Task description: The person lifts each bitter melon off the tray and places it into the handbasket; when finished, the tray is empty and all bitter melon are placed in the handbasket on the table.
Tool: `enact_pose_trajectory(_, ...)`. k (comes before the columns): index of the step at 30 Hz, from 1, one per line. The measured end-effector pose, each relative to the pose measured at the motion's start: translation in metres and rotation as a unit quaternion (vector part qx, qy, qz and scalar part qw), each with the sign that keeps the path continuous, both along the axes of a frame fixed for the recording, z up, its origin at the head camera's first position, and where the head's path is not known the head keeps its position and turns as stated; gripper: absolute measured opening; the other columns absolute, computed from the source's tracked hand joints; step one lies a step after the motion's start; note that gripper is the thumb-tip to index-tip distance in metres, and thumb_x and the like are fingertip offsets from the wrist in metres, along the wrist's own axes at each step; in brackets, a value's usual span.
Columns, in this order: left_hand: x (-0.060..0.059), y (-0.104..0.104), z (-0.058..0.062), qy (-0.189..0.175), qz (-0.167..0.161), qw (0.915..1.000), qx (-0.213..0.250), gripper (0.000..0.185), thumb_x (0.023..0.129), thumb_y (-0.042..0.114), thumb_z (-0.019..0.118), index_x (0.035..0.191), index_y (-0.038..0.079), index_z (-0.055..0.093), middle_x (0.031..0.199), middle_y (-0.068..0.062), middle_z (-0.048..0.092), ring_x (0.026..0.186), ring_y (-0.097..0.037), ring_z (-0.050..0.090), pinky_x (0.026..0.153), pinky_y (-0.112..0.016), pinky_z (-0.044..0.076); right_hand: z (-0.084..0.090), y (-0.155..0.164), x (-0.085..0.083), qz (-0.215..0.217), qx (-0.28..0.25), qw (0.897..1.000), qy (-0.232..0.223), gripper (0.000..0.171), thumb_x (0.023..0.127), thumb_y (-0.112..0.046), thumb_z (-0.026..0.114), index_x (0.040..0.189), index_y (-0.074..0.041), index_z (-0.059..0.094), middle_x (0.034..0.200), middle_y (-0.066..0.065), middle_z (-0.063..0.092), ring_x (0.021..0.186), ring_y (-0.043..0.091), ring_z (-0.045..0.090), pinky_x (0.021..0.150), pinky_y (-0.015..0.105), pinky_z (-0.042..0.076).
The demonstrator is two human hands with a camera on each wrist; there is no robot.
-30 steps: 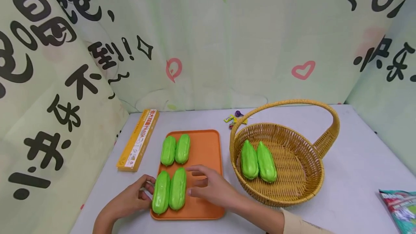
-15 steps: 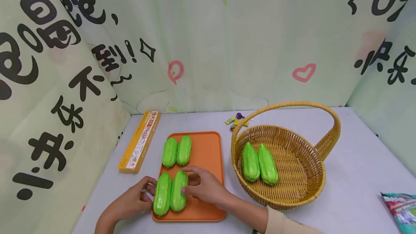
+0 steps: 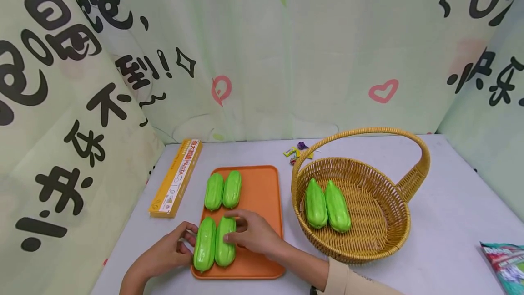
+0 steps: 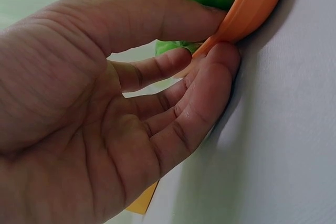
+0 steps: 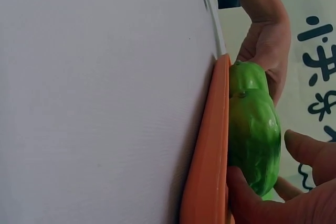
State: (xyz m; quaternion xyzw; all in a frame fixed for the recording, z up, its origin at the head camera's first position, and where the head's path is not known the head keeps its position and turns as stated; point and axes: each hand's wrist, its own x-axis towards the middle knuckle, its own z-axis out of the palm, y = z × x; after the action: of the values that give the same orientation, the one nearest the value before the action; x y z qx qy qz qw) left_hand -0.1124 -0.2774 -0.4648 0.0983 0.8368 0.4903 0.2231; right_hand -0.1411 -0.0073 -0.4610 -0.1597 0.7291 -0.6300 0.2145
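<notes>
Big pale cloth walls (image 3: pixel 311 49) go across the back and down the sides, and their black letters get cut off at the left and right edges of the frame. In front is a white table (image 3: pixel 446 213). Right of the middle sits a round brown basket (image 3: pixel 372 222) with a tall handle. Low and left of the middle lies an orange tray (image 3: pixel 259 190), part of it hidden by the right hand (image 3: pixel 254 233). A long yellow pasta box (image 3: pixel 176 179) lies left of the tray.

The right hand's fingers bend around the front right green fruit (image 3: pixel 224 251) on the tray, but I can't tell if they squeeze it. The left hand (image 3: pixel 169 249) is loose, its fingers softly bent by the tray's left edge, beside the front left green fruit (image 3: pixel 204 245). At the lower right, a shiny snack bag (image 3: pixel 505 261) is cut off.

All the green fruits are long, plump and shiny, with soft ridges. A back pair (image 3: pixel 232 189) sits higher on the tray. Two more (image 3: pixel 337 206), pointy on top, sit in the basket's left side.

Behind the basket's handle are little candies (image 3: pixel 291 151), partly hidden and too small to make out well.
</notes>
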Motion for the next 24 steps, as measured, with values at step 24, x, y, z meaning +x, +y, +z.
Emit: enact_pose_trajectory(24,0.0,0.0,0.0,0.013,-0.008,0.9998,-0.009,0.055,0.078,-0.001,0.07,0.126,-0.002,0.045,0.101,-0.01,0.057,0.078,-0.024,0.059,0.066,-0.028,0.049,0.014,0.016,0.01,0.003,-0.008,1.0,0.012,0.051,0.081,-0.014,0.081,0.129,-0.021,0.064,0.119,0.003,0.063,0.104,0.022,0.064,0.076,0.033,0.054)
